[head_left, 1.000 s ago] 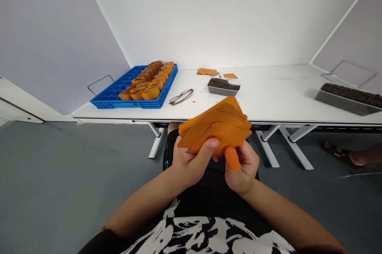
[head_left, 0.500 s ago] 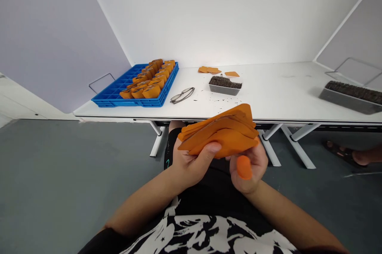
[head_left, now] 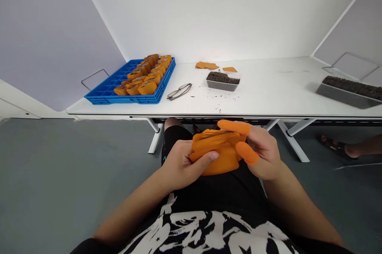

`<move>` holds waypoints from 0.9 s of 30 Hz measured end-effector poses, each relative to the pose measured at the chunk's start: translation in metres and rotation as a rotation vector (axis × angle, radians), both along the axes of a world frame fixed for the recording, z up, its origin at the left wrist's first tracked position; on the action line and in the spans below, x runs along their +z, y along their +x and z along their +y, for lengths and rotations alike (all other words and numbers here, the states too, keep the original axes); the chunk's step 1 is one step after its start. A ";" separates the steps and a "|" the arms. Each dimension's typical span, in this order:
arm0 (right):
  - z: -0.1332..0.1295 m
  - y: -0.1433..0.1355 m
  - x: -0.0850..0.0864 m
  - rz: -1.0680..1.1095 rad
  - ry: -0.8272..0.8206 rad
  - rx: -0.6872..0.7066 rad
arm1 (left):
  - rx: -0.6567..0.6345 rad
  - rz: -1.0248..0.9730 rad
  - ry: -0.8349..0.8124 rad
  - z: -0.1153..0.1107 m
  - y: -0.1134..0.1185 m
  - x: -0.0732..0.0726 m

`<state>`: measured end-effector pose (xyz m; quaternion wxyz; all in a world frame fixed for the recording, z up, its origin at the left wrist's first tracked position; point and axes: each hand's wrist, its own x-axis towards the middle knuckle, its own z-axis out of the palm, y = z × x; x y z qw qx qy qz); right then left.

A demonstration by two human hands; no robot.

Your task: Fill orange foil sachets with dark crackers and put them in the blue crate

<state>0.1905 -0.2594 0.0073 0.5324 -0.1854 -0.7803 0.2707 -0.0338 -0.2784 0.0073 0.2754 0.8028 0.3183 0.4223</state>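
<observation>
A bundle of orange sheets (head_left: pixel 221 154) is held above my lap, in front of the table edge. My left hand (head_left: pixel 186 164) grips its left side, thumb lying across the near face. At the bundle's right end is my right hand (head_left: pixel 262 150), with orange covers on its thumb and forefinger. Those two fingers are apart, one at the top edge and one at the near face; whether they pinch the sheets is not clear.
On the white table (head_left: pixel 253 100) are a blue tray (head_left: pixel 123 100) of orange rolls, glasses (head_left: pixel 179 91), loose orange pieces (head_left: pixel 206 65) and two metal boxes (head_left: pixel 222 85) (head_left: pixel 343 95) of thin dark pieces. Another person's foot (head_left: pixel 352 150) shows at right.
The bundle has dropped lower and is tilted differently. My right hand has risen from beneath it to its right end, the covered forefinger now showing on top. The view has shifted slightly.
</observation>
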 end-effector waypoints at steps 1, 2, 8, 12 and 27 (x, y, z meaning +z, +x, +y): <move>0.001 0.001 -0.002 -0.004 -0.001 0.000 | -0.008 0.008 -0.029 -0.002 -0.005 -0.001; 0.001 0.001 -0.004 -0.001 0.004 -0.005 | -0.022 0.021 -0.059 -0.003 -0.010 -0.001; -0.009 -0.014 -0.029 -0.024 -0.059 -0.023 | -0.101 0.154 -0.364 -0.018 -0.034 -0.002; -0.012 -0.020 -0.033 0.008 0.012 -0.049 | 0.007 0.083 -0.434 -0.029 -0.029 -0.015; -0.018 -0.025 -0.029 -0.120 -0.109 0.261 | 0.034 -0.155 0.176 -0.036 -0.035 -0.038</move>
